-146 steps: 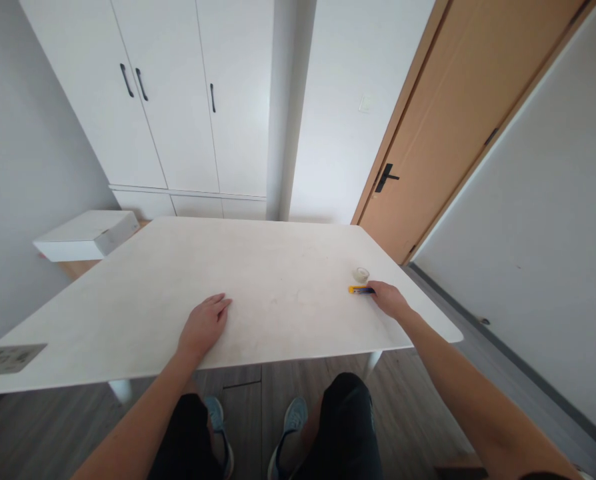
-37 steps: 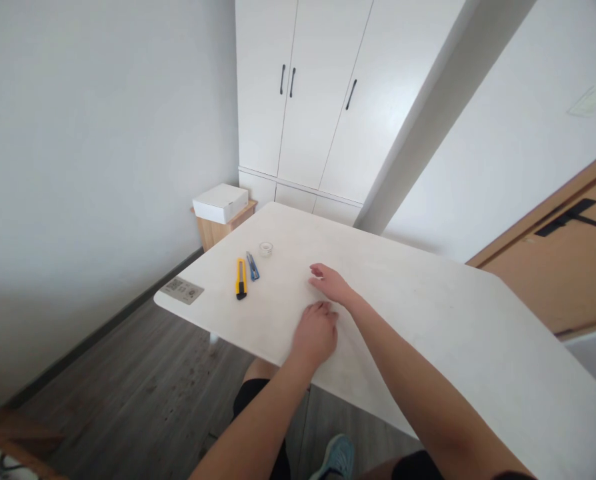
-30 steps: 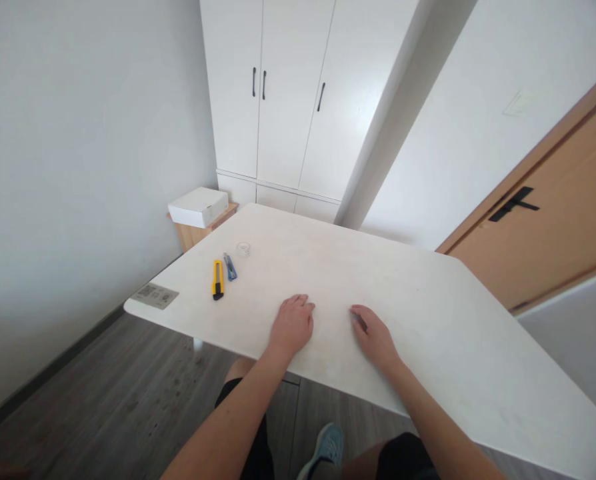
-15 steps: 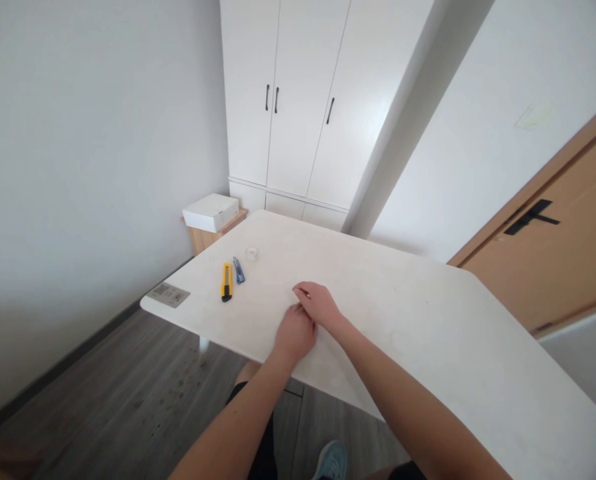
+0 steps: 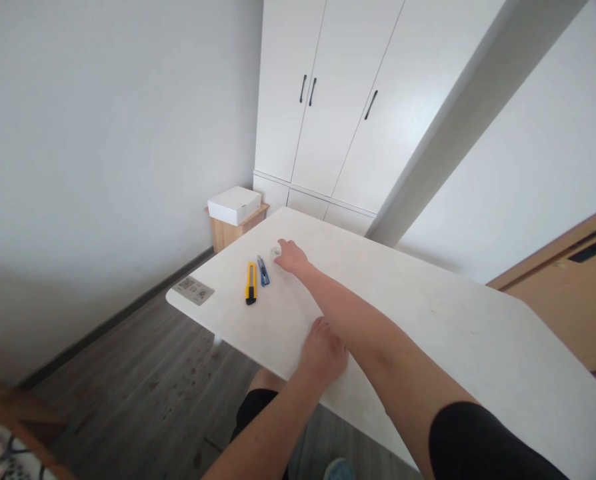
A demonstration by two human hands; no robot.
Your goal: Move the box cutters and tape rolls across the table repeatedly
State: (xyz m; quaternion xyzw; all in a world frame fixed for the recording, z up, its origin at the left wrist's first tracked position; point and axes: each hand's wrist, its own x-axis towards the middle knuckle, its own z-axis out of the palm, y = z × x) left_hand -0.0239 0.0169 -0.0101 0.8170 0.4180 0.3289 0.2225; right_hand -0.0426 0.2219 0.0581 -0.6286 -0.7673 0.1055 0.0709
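My right hand is stretched out over the white table, its thumb and forefinger apart on either side of a small clear roll of tape. Whether the fingertips touch the roll I cannot tell. Near the front edge, my left hand rests on the tabletop with fingers curled in, holding nothing that I can see. Left of the tape lies a blue utility knife, and beside that a larger yellow utility knife with a black end.
A printed grey label is stuck at the left corner of the table. Beyond that corner, a white box sits on a wooden stand. White cabinets stand behind, and a wooden door is at the right.
My right hand has left my left hand and reached forward and left to the tape roll. The left hand stays on the table by the front edge. The view has turned left.
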